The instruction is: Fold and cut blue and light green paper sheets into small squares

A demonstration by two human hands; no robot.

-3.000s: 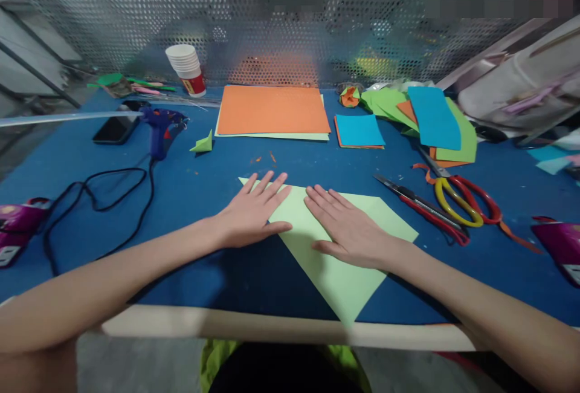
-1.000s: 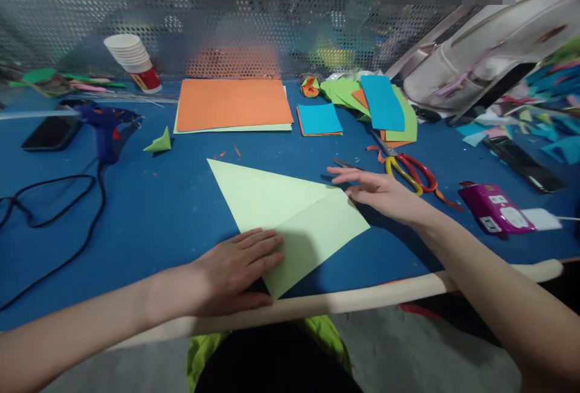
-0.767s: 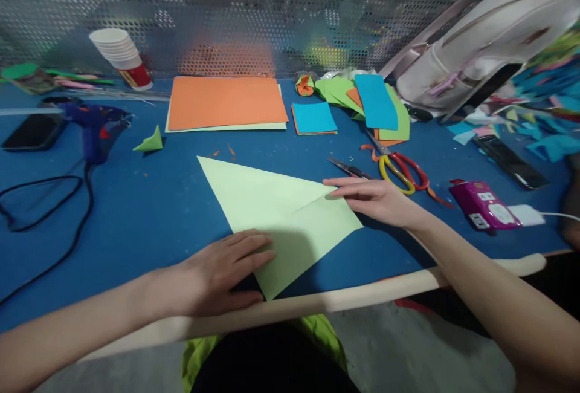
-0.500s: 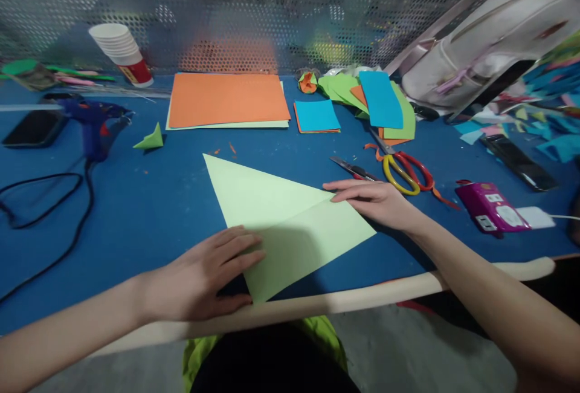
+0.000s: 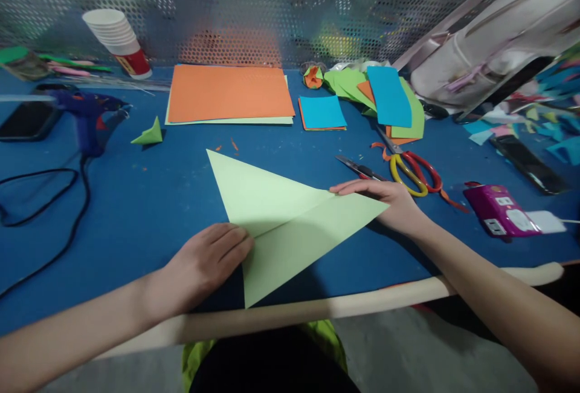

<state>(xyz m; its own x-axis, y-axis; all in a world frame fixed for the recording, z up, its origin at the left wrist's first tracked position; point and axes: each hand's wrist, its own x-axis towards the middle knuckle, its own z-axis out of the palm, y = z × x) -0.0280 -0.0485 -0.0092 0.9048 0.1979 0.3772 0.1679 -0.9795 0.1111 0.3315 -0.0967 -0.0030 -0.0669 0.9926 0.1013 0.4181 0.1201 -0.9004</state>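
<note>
A square sheet of pale green paper (image 5: 303, 230) lies turned on the blue table near its front edge, with a diagonal crease running across it. My left hand (image 5: 206, 260) has its fingers bent over the paper's left edge at one end of the crease; the thumb is hidden. At the crease's other end, my right hand (image 5: 383, 196) grips the upper right edge, fingers on top and thumb out of sight beneath. The near half tilts up off the table, and its right corner covers part of my right hand. Just beyond that hand lies a utility knife (image 5: 357, 167).
Scissors (image 5: 410, 172) lie to the right, before loose coloured sheets (image 5: 389, 97). Orange paper (image 5: 231, 94) and small blue squares (image 5: 321, 112) are at the back. On the left are a glue gun (image 5: 88, 118), its cord, and a folded green piece (image 5: 149, 134). A purple box (image 5: 502, 210) stands right.
The paper's near half has risen along the crease, its right corner now in front of my right hand. My left fingers have drawn together and shifted slightly left to the edge.
</note>
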